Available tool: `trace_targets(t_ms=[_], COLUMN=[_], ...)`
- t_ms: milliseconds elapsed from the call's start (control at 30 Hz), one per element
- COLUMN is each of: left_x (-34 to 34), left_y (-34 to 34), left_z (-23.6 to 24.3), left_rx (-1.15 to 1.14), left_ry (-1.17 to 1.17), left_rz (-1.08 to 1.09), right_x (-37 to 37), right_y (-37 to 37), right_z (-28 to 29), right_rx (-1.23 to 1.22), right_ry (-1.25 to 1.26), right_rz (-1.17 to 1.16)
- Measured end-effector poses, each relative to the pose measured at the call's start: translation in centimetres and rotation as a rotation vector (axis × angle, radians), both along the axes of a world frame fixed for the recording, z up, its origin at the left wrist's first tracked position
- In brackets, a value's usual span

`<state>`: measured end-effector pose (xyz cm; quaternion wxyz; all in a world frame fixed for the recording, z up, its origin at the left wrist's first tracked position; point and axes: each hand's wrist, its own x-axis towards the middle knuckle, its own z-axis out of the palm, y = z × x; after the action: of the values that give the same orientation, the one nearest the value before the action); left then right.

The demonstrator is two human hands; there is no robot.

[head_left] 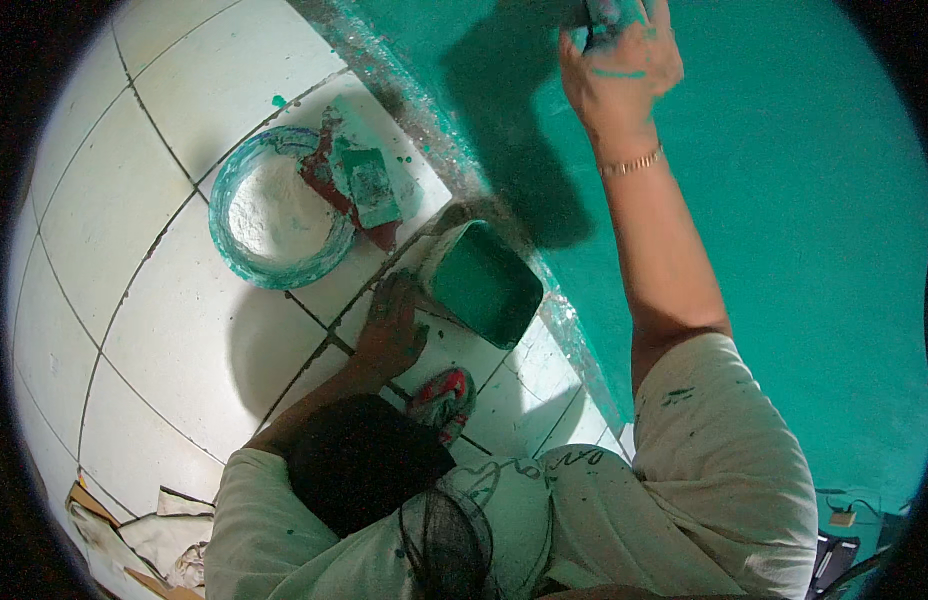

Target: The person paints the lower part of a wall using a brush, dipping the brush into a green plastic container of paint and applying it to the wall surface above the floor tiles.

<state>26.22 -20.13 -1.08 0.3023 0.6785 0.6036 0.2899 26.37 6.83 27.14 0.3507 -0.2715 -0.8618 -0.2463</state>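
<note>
My right hand (624, 75), smeared with green, reaches up over the green-painted wall at the top. Its fingers are closed round a greyish, paint-stained object (606, 14), which the upper edge cuts off; its kind cannot be made out. Low on the left, my left hand (392, 325) is beside a squarish tub of green paint (484, 285), fingers stretched out along its near left side. Whether they press on the tub is hard to tell. The tub stands on the tiles close to the wall's foot.
A round basin (224, 225) with white powder sits on the white tiled floor (134, 300). Across its right side lies a green-stained, reddish-brown flat piece (329, 185) with a green block (371, 185). Below my left hand is a red and grey shoe (446, 400). Cardboard (94, 505) lies at lower left.
</note>
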Motion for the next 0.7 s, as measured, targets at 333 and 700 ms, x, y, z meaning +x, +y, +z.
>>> trace_targets(t_ms=[333,700], left_x=[1.1,0.6], left_y=[0.1,0.6], left_z=[-1.0,0.2], left_rx=[0.035,-0.093], left_ry=[0.083,0.070], left_rz=[0.007,-0.024], right_x=[9.1,11.3], right_y=[0.3,-4.5], right_z=[-14.4,-3.4], right_rx=[-0.588,-0.145], right_ry=[-0.534,-0.105], right_rz=[-0.216,-0.016])
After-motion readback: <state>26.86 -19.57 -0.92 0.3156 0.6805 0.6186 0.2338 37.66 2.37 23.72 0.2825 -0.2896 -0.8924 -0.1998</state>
